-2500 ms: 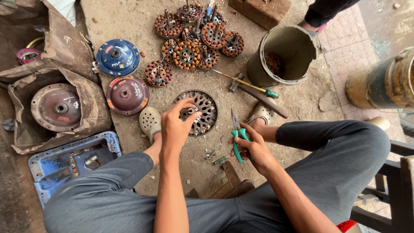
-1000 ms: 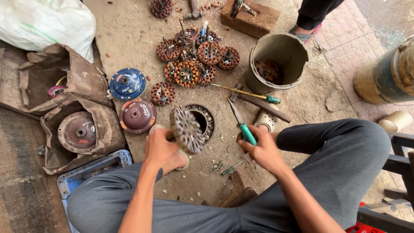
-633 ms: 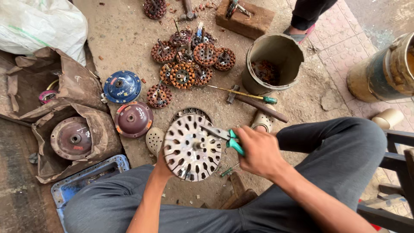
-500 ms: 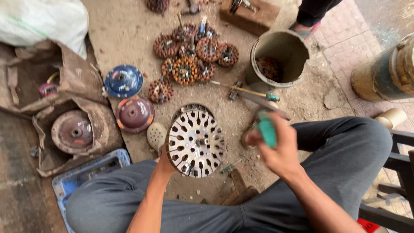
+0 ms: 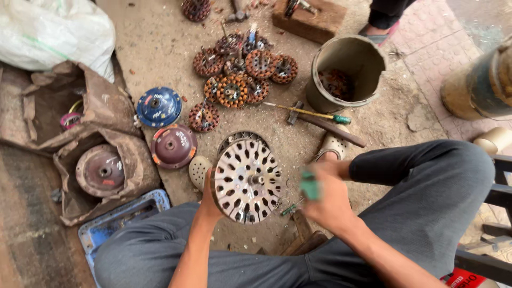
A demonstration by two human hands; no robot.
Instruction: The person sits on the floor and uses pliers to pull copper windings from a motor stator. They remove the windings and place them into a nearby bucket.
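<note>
Just then your left hand (image 5: 209, 200) gripped the round perforated metal disc (image 5: 246, 180) by its rim at about nine o'clock, fingers clenched on the edge, and held it tilted up off the dusty floor (image 5: 160, 48) between your knees. Your right hand (image 5: 329, 198) sat just beside the disc at its three o'clock, fist closed around a green-handled tool (image 5: 309, 186); the tool was blurred, so its working end could not be made out.

Behind the disc, at twelve o'clock, part of a slotted ring (image 5: 238, 138) lay on the floor. Farther out in the same direction was a cluster of copper-wound coils (image 5: 240, 72). At one o'clock stood a grey bucket (image 5: 346, 69), with a hammer (image 5: 330, 125) and a yellow-shafted screwdriver (image 5: 309, 113) lying near its base. At ten o'clock a maroon motor cover (image 5: 173, 145) and a blue motor cover (image 5: 158, 106) rested close together. A third cover (image 5: 101, 170) sat in torn brown sacking at nine o'clock, and a blue tray (image 5: 128, 216) lay by your left knee.
</note>
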